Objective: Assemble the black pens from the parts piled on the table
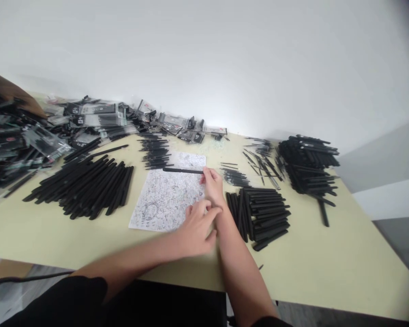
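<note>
My right hand (212, 185) pinches one end of a black pen (183, 170), which points left above the scribbled paper (167, 200). My left hand (199, 227) is at my right wrist, its thumb and forefinger apart and its other fingers curled. Nothing shows in it; whether it touches the wrist I cannot tell. Just right of my right forearm, black pens (267, 211) lie in a stacked group. Left of the paper spreads a large fan of black pens (85, 186). Thin dark refills (155, 152) sit in a row behind the paper.
Clear plastic packets with black labels (98, 116) heap up at the back left, near a brown object (13, 91). At the right stands a tall pile of black pens (308, 159). Loose thin sticks (262, 163) lie beside it. A white wall (225, 59) backs the yellowish table (327, 268).
</note>
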Action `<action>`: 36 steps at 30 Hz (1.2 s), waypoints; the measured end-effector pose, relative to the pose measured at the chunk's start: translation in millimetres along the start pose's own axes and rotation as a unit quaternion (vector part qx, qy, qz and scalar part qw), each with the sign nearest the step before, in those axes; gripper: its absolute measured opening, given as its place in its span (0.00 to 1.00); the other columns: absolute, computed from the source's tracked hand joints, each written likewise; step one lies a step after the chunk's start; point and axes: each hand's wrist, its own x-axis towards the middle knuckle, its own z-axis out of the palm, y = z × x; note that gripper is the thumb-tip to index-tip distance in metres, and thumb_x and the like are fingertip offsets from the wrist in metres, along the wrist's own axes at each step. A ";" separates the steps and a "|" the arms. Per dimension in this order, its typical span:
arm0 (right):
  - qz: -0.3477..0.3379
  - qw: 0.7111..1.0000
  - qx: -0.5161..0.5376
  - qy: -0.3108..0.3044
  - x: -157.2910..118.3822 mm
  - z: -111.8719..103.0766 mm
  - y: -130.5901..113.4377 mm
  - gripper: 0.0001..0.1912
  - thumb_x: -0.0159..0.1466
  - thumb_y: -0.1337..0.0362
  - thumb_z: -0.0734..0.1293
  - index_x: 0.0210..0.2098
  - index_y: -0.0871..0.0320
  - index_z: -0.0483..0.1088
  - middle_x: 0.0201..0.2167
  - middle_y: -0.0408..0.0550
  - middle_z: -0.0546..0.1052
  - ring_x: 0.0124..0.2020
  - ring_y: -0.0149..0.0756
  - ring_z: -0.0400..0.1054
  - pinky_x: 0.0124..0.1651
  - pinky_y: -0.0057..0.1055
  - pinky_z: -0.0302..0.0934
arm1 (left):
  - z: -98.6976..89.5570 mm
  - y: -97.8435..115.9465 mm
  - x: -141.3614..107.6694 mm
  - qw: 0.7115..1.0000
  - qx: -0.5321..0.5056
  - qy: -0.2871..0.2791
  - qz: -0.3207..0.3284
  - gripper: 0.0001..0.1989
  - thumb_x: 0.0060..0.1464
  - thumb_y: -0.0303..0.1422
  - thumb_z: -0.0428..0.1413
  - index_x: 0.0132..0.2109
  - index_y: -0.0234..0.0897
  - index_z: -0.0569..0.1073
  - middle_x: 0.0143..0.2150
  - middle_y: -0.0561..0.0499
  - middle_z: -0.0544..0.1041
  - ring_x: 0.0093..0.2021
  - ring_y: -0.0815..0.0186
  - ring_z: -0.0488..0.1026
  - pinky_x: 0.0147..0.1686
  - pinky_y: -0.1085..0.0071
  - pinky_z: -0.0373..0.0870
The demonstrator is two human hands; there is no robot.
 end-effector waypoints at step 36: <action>0.003 0.997 0.079 -0.007 3.7 -3.7 6.9 0.22 0.59 0.46 0.68 0.21 0.55 0.66 0.19 0.39 0.67 0.23 0.29 0.61 0.30 0.30 0.57 | -0.8 14.5 -3.3 0.986 -0.146 -0.062 -0.055 0.33 0.47 0.26 0.53 0.62 0.43 0.58 0.58 0.42 0.58 0.58 0.51 0.57 0.57 0.46 0.58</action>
